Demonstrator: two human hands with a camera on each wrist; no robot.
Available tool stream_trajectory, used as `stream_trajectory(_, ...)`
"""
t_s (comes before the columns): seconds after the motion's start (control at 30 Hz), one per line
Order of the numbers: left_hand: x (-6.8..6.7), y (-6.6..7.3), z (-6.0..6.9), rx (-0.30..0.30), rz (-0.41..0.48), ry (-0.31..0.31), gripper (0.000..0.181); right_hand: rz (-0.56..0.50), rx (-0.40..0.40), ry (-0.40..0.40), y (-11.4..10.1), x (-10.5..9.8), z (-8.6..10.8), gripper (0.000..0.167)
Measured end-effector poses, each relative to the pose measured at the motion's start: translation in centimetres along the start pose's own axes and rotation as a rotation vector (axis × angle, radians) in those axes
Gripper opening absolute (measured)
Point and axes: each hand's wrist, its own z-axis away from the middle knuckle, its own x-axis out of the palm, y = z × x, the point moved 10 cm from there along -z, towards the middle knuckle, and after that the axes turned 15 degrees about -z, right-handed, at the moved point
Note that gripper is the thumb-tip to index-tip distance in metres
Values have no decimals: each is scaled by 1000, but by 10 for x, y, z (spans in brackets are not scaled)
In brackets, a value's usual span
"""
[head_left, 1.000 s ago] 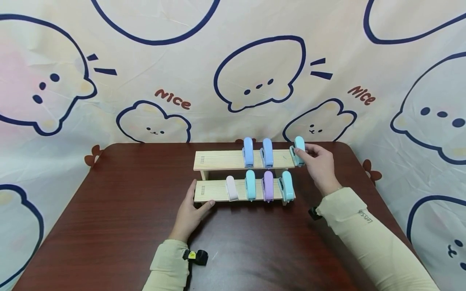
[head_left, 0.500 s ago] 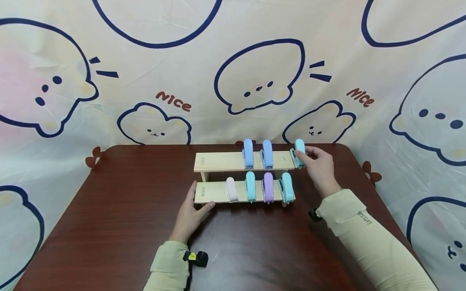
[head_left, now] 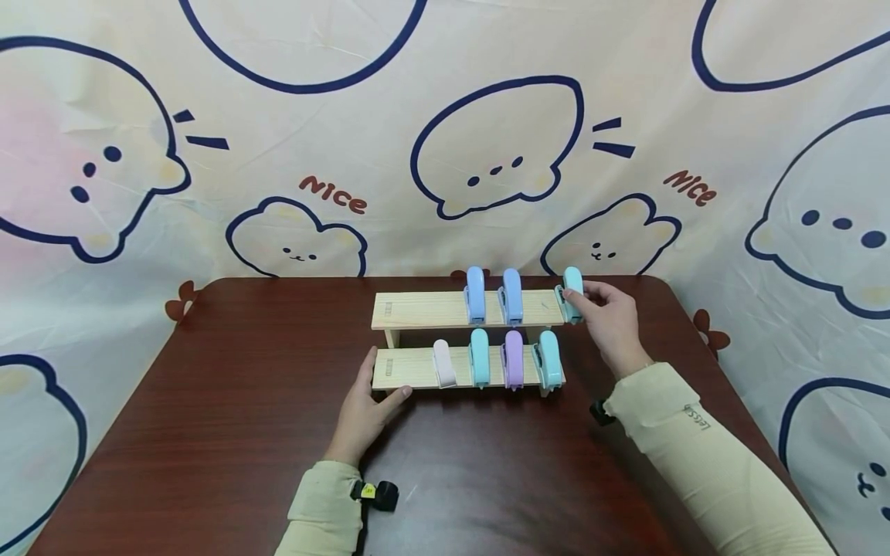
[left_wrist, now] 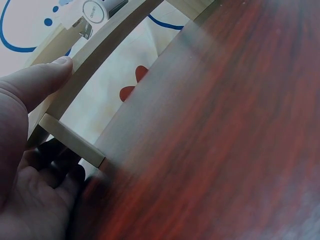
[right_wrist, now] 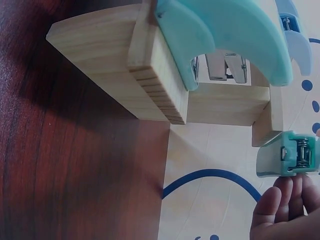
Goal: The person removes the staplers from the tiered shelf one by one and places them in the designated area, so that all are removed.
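Note:
A two-tier wooden rack (head_left: 416, 310) carries several small staplers. My left hand (head_left: 363, 421) grips the left end of its lower shelf (head_left: 413, 369). In the left wrist view the thumb (left_wrist: 47, 81) lies on the board's edge, with the other fingers partly hidden behind the leg. At the upper shelf's right end, my right hand (head_left: 615, 326) pinches a teal stapler (head_left: 572, 289). The right wrist view has this stapler (right_wrist: 280, 159) close beside the shelf end, fingers against its side. Whether it rests on the board cannot be told.
Two blue staplers (head_left: 511, 297) stand on the upper shelf. Below are a white stapler (head_left: 443, 363), a teal one (head_left: 479, 357), a purple one (head_left: 513, 359) and another teal one (head_left: 549, 359). A dark wood table (head_left: 243, 409) meets a patterned cloth (head_left: 389, 154) behind.
Both hands keep their hold and place on the rack and the teal stapler. Only a slight shift of the whole head view shows.

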Motion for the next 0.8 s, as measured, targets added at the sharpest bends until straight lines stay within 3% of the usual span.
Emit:
stream_trajectory(0.23, -1, 0, -1, 3, -37, 10, 98, 23, -20, 4, 0, 0, -1, 57)
stream_trajectory(0.8, -1, 2, 0, 6, -34, 3, 98, 29, -3, 5, 3, 1, 0, 57)
